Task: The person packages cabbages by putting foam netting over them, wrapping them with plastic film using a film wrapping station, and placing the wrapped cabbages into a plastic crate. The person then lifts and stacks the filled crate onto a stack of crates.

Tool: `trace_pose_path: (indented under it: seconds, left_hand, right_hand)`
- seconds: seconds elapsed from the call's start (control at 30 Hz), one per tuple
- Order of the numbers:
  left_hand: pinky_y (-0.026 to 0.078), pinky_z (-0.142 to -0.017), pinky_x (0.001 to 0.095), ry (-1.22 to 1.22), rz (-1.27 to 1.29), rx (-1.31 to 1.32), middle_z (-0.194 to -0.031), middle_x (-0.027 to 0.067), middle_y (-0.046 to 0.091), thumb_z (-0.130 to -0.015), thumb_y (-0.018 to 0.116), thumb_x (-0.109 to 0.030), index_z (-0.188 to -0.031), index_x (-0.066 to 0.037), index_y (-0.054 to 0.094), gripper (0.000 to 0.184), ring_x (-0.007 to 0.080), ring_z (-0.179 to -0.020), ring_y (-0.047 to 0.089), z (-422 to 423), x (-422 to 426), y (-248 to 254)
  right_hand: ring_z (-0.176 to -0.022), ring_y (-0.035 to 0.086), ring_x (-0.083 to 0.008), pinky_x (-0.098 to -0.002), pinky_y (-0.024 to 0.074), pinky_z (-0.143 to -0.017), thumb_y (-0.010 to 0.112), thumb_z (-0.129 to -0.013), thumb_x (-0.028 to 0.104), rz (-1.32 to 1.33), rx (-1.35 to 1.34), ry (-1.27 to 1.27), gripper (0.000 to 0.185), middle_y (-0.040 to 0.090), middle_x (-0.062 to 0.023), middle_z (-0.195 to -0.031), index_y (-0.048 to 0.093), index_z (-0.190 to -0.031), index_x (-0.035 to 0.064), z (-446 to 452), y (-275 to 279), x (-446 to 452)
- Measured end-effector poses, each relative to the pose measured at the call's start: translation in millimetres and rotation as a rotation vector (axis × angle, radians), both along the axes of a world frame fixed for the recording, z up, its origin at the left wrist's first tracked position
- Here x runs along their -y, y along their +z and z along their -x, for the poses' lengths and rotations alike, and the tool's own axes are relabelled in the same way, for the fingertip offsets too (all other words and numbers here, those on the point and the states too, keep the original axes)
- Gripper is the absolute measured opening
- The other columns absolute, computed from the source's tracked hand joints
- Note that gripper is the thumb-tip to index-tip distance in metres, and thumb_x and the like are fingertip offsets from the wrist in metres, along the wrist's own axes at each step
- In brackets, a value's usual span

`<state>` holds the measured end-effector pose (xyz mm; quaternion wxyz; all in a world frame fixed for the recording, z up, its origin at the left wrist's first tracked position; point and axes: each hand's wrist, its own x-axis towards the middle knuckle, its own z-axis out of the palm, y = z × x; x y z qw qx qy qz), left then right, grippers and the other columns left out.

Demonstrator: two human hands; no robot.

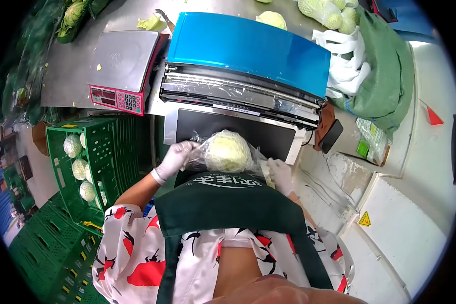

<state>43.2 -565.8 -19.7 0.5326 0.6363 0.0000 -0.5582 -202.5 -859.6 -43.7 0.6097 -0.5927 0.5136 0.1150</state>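
A pale green cabbage (228,152) sits in front of my apron, with clear plastic film (198,154) stretched over it and out to both sides. My left hand (179,156), in a white glove, pinches the film at the cabbage's left. On the other side my gloved right hand (280,176) has its fingers closed on the film's right end. Just beyond the cabbage lies the dark plate (187,126) of a wrapping machine with a blue cover (248,48). More film lies across the machine's rollers.
A red-framed digital scale (124,63) stands left of the machine. Below it, a green crate (119,147) holds several wrapped cabbages. At the back are a loose cabbage (272,20) and a bag of them (332,12). A green sack (385,71) and a phone (331,136) are to the right.
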Motion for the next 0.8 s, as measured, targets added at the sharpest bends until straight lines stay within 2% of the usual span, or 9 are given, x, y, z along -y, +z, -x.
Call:
trace_pose_path:
  seconds: [0.07,0.13,0.23,0.3,0.4,0.47,0.53,0.67,0.8]
  left_hand:
    - [0.051,-0.062,0.0277,-0.222,-0.158,0.075,-0.073,0.0031,0.065,-0.100,0.053,-0.025,-0.112,-0.003,0.069,0.029,0.0123,-0.067,0.063,26.0,-1.3,-29.7]
    - [0.053,-0.066,0.0355,-0.384,0.003,0.344,-0.074,0.0090,0.067,-0.094,0.059,-0.025,-0.103,-0.003,0.070,0.026,0.0233,-0.071,0.068,51.8,11.1,-65.2]
    - [0.054,-0.068,0.0438,-0.822,0.107,0.887,-0.077,0.0187,0.067,-0.081,0.067,-0.022,-0.088,-0.005,0.069,0.018,0.0368,-0.075,0.068,52.4,31.0,-80.1]
    - [0.054,-0.061,0.0446,-0.764,0.132,1.103,-0.068,0.0149,0.065,-0.075,0.066,-0.021,-0.080,-0.006,0.068,0.016,0.0351,-0.061,0.065,46.9,23.8,-79.9]
    - [0.055,-0.057,0.0405,-0.467,0.342,1.334,-0.069,0.0126,0.065,-0.082,0.069,-0.028,-0.113,-0.009,0.064,0.037,0.0304,-0.059,0.066,1.3,53.8,-6.1]
    - [0.045,-0.050,0.0267,0.063,0.394,0.880,-0.065,0.0018,0.059,-0.093,0.067,-0.019,-0.110,-0.008,0.068,0.020,0.0070,-0.051,0.053,-14.0,82.7,43.9]
    - [0.037,-0.050,0.0201,0.383,0.354,0.518,-0.061,-0.0090,0.050,-0.092,0.068,-0.014,-0.102,-0.005,0.068,0.013,0.0007,-0.053,0.043,-13.8,107.8,70.2]
    - [0.046,-0.091,0.0284,0.361,0.340,0.279,-0.108,0.0034,0.055,-0.089,0.073,-0.021,-0.124,-0.003,0.050,0.045,0.0115,-0.102,0.054,-5.9,99.7,39.1]
    - [0.037,-0.111,0.0386,0.037,0.774,0.031,-0.146,0.0146,0.044,-0.100,0.053,-0.037,-0.146,-0.003,0.039,0.059,0.0256,-0.134,0.044,-3.2,32.4,10.4]
  right_hand:
    - [-0.059,0.060,-0.0189,-0.0336,0.0474,-0.057,0.063,-0.094,0.024,0.477,0.088,0.329,0.021,0.062,0.0026,-0.062,0.071,-0.095,0.0047,17.4,-48.8,-32.8]
    - [-0.087,0.067,-0.0254,-0.0405,0.0520,-0.078,0.063,-0.094,0.025,0.375,-0.132,0.437,0.025,0.072,-0.0052,-0.090,0.071,-0.096,0.0016,-16.5,-51.9,-63.4]
    - [-0.112,0.058,-0.0233,-0.0366,0.0476,-0.095,0.059,-0.096,0.026,-0.235,0.674,0.343,0.033,0.063,-0.0080,-0.121,0.061,-0.120,0.0052,-49.7,-72.8,-81.9]
    - [-0.127,0.050,-0.0219,-0.0345,0.0421,-0.107,0.056,-0.098,0.025,-0.891,0.726,0.196,0.043,0.054,-0.0090,-0.137,0.050,-0.137,0.0079,-44.2,-164.0,-97.6]
    - [-0.126,0.052,-0.0238,-0.0401,0.0435,-0.107,0.047,-0.103,0.021,-0.809,0.759,0.418,0.040,0.057,-0.0098,-0.133,0.046,-0.139,0.0053,-96.7,-10.8,-58.8]
    - [-0.121,0.056,-0.0234,-0.0396,0.0472,-0.103,0.049,-0.102,0.017,-1.346,0.482,0.099,0.036,0.061,-0.0091,-0.126,0.049,-0.135,0.0035,-131.5,37.3,-50.1]
    - [-0.112,0.061,-0.0228,-0.0358,0.0495,-0.097,0.051,-0.101,0.013,-1.084,0.408,0.234,0.032,0.065,-0.0095,-0.114,0.052,-0.131,0.0021,-165.3,91.0,-50.5]
    - [-0.114,0.057,-0.0258,-0.0381,0.0459,-0.097,0.054,-0.098,0.009,0.633,0.638,1.142,0.032,0.061,-0.0137,-0.119,0.052,-0.129,-0.0010,-148.1,73.8,-42.1]
    - [-0.125,0.050,-0.0273,-0.0381,0.0362,-0.107,0.052,-0.097,0.004,0.618,0.785,0.196,0.033,0.052,-0.0160,-0.133,0.052,-0.129,-0.0001,-168.9,94.3,-78.0]
